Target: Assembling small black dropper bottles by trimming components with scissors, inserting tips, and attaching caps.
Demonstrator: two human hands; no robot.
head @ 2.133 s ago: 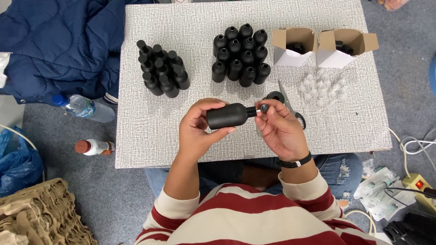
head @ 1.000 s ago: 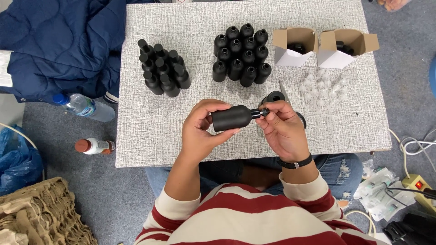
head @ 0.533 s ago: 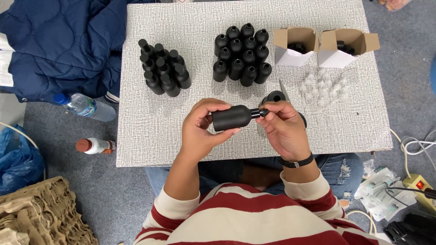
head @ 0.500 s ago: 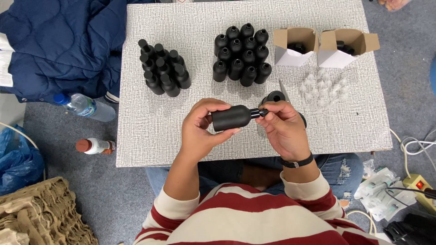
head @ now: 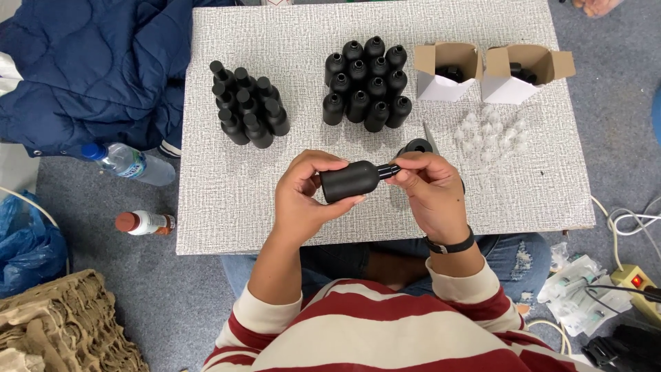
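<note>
My left hand (head: 303,196) grips a matte black bottle (head: 350,180) lying sideways above the table's near edge. The fingertips of my right hand (head: 430,189) pinch the bottle's neck, where a small black cap (head: 392,169) sits. A group of capped black bottles (head: 246,103) stands at the left. A second cluster of black bottles (head: 366,84) stands at the middle back. Small clear plastic pieces (head: 490,132) lie scattered on the right.
Two open white cardboard boxes (head: 444,70) (head: 527,72) hold black items at the back right. Scissors (head: 417,145) lie behind my right hand. The grey textured table (head: 227,200) stands on carpet. A blue jacket (head: 82,69) and two drink bottles (head: 127,162) (head: 144,222) lie left.
The bottle has shifted slightly toward the right, and my right fingers have closed in on its neck. Everything else on the table is unchanged.
</note>
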